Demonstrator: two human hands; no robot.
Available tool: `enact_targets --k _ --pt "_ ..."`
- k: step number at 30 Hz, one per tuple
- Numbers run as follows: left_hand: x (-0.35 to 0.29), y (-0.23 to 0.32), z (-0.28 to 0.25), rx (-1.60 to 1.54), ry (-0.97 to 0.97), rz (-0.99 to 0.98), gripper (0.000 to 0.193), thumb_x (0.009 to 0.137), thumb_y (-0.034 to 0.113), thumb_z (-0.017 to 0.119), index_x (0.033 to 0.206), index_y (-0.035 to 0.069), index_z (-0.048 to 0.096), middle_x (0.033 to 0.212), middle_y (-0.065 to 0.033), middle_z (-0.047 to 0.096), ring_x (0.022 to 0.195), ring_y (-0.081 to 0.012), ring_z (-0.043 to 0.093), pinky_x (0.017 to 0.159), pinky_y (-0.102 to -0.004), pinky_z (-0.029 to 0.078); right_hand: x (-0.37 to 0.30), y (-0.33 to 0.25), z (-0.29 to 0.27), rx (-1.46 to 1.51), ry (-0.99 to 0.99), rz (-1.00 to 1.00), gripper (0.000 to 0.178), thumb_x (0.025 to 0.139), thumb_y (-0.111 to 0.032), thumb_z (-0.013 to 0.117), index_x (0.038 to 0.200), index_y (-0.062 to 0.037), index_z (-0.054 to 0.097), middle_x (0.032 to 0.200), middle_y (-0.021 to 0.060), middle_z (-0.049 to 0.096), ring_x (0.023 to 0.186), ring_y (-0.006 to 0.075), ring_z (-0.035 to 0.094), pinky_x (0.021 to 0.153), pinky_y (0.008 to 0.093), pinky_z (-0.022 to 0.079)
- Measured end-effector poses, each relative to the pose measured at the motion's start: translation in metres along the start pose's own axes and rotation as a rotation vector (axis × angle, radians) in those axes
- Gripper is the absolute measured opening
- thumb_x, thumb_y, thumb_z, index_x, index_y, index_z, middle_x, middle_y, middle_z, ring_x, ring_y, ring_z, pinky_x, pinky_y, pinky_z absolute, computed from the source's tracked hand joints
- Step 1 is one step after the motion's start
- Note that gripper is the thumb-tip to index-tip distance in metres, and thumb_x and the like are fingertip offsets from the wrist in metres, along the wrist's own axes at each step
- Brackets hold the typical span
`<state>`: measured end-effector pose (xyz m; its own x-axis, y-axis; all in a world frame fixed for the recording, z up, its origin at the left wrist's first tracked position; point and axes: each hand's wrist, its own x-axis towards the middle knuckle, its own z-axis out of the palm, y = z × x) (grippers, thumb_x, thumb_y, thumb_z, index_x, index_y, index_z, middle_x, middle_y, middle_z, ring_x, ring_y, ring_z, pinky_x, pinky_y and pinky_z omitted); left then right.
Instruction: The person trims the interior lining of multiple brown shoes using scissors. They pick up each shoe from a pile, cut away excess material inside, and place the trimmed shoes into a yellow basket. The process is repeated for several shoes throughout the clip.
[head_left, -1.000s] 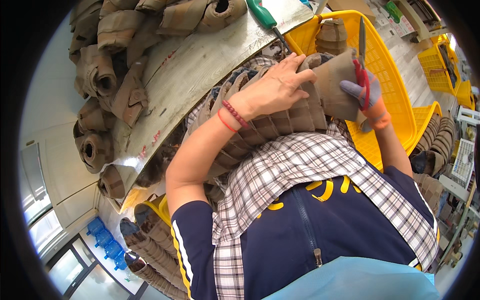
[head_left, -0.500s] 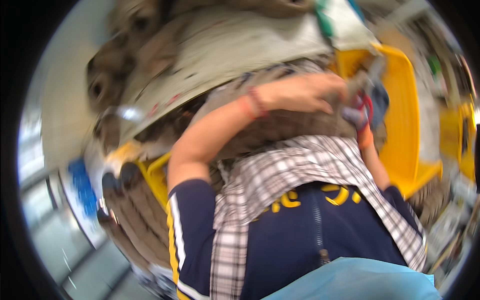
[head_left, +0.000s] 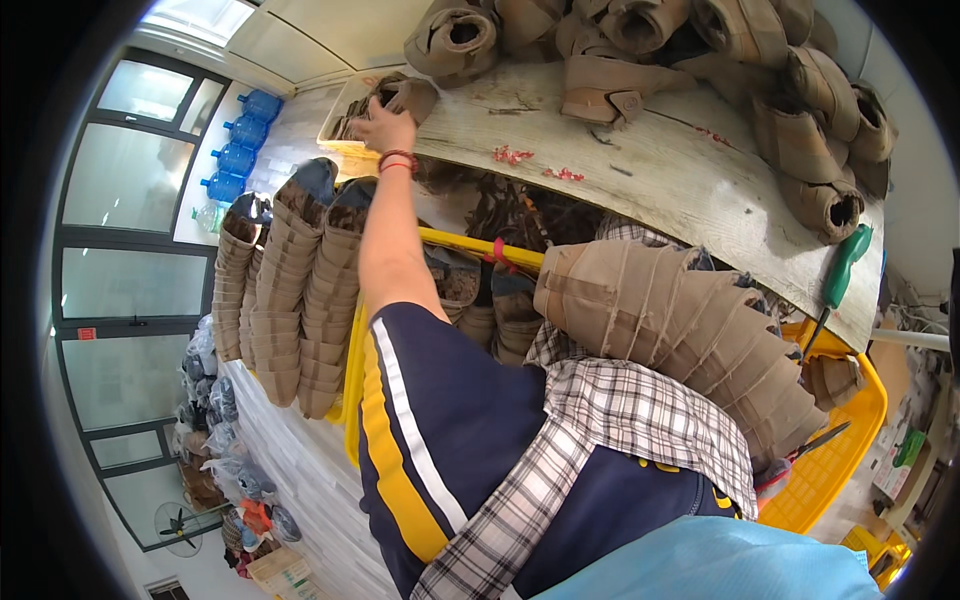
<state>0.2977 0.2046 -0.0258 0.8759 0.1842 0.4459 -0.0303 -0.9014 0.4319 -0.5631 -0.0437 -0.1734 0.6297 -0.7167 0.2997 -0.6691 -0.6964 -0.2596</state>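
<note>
Brown pieces [head_left: 670,325] nested centre-right, seemingly for mutual support, with left hand [head_left: 385,128] spread open upper left, right hand [head_left: 771,478] lower right, grip unclear.

A curled brown piece [head_left: 414,98] lies well apart from a sideways nested stack [head_left: 670,325].

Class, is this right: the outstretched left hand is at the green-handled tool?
No, not the green-handled tool: the head view shows the outstretched left hand at a brown piece at the left end of the table.
</note>
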Motion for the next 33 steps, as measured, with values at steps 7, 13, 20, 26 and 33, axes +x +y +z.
enact_targets --k 7,13,20,26,33 --pt "0.031 -0.048 0.013 -0.028 -0.048 0.327 0.039 0.073 0.030 0.074 0.103 0.007 0.065 0.121 -0.0333 0.047 0.115 -0.0453 0.044 0.096 -0.0464 0.039 0.061 -0.080 -0.048 0.715 0.307 0.585 0.054 0.091 -0.040 0.049 0.120 0.0049 0.049 0.083 0.0057 0.053 0.075 0.0174 0.051 0.071 0.0320 0.043" --pt "-0.042 -0.051 -0.128 -1.335 -0.342 -0.095 0.034 0.088 0.012 0.061 0.119 0.002 0.052 0.113 -0.0105 0.059 0.099 -0.0240 0.058 0.086 -0.0391 0.047 0.075 -0.046 -0.112 0.876 0.067 0.534 0.057 0.093 -0.046 0.046 0.121 0.0033 0.049 0.070 -0.0042 0.041 0.061 0.0035 0.039 0.053 0.0181 0.031" --pt "-0.176 0.006 -0.178 -1.841 -0.917 -0.517 0.042 0.091 0.028 0.056 0.126 0.006 0.051 0.130 -0.0103 0.053 0.120 -0.0273 0.047 0.103 -0.0459 0.035 0.197 -0.094 -0.174 0.310 0.043 0.134 0.033 0.095 -0.015 0.051 0.124 0.0018 0.051 0.108 0.0071 0.059 0.089 0.0094 0.055 0.081 0.0233 0.045" --pt "-0.263 0.096 -0.141 -2.100 -1.805 -0.653 0.039 0.097 0.027 0.044 0.130 0.005 0.048 0.130 -0.0113 0.053 0.123 -0.0262 0.048 0.106 -0.0437 0.034 0.284 -0.221 -0.181 -0.002 -0.001 -0.425 0.032 0.069 -0.012 0.074 0.095 -0.0055 0.058 0.082 0.0126 0.062 0.073 0.0297 0.061 0.065 0.0342 0.049" --pt "-0.304 0.131 -0.132 -1.989 -1.995 -0.715 0.038 0.096 0.025 0.047 0.129 0.006 0.049 0.129 -0.0082 0.054 0.122 -0.0231 0.048 0.107 -0.0412 0.033 0.317 -0.248 -0.134 -0.349 -0.209 -0.421 0.031 0.079 -0.035 0.064 0.094 -0.0083 0.063 0.083 0.0084 0.066 0.077 0.0217 0.067 0.066 0.0322 0.053"
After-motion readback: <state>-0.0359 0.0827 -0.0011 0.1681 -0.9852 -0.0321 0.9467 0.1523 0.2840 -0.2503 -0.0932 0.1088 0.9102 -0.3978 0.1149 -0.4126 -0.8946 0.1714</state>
